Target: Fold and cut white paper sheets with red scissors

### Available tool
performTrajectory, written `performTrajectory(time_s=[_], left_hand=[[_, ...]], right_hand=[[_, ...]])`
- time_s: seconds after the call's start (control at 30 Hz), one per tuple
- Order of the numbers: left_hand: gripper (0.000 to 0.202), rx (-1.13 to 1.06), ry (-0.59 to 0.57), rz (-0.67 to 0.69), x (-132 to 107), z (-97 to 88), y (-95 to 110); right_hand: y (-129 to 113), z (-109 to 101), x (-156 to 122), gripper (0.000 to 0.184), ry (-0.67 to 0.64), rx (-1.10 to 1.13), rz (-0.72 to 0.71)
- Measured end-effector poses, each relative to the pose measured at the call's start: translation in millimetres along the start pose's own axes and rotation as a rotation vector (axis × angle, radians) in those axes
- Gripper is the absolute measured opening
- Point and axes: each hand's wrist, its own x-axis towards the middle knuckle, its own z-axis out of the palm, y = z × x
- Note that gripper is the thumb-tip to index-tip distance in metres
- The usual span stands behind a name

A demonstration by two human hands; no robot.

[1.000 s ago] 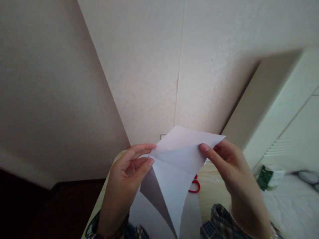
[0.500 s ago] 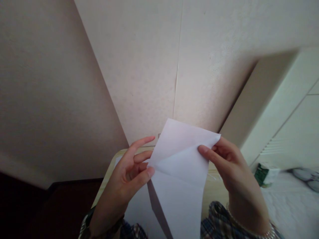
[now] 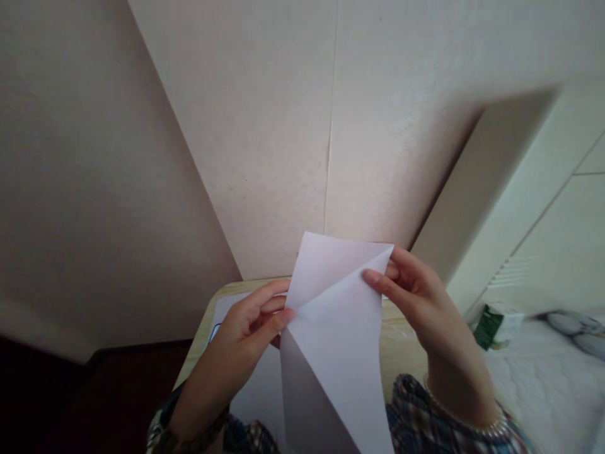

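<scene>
A white sheet of paper (image 3: 340, 340) is held up in front of me, with a diagonal crease running from its left edge to its upper right corner. My left hand (image 3: 258, 325) pinches the left edge, thumb in front and fingers behind. At the upper right, my right hand (image 3: 411, 287) grips the paper near the corner, its thumb lying just below the crease. Below the crease the paper bends forward, and a shaded part shows at its lower left. The bottom end runs out of view.
A pale wooden table (image 3: 404, 359) lies under the hands, with another white sheet (image 3: 259, 394) on it at the left. Behind stands a wall (image 3: 265, 157). At the right are a white cabinet (image 3: 529, 208), a green and white box (image 3: 494, 325) and glasses (image 3: 574, 325) on a quilted surface.
My right hand has moved left with the paper's corner. The left fingers, spread before, have closed in behind the paper. The lower part has swung, showing more of its shaded side.
</scene>
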Motion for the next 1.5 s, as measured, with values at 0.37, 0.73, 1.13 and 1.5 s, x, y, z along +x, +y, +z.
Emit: performTrajectory(time_s=[0.37,0.73,1.13,1.5], left_hand=[[0.036,0.052,-0.015,0.019,0,-4.3,-7],[0.041,0.121,0.003,0.017,-2,-6.8,-13],[0.040,0.137,0.045,0.012,-1,-4.8,-9],[0.042,0.094,0.087,-0.018,-2,3.5,-4]], right_hand=[[4,-3,2,0.004,-0.040,-0.100,-0.073],[4,-3,1,0.006,-0.035,-0.123,-0.074],[3,-5,0,0.010,0.009,-0.142,-0.105],[-1,-2,-1,0.015,0.085,-0.155,-0.136]])
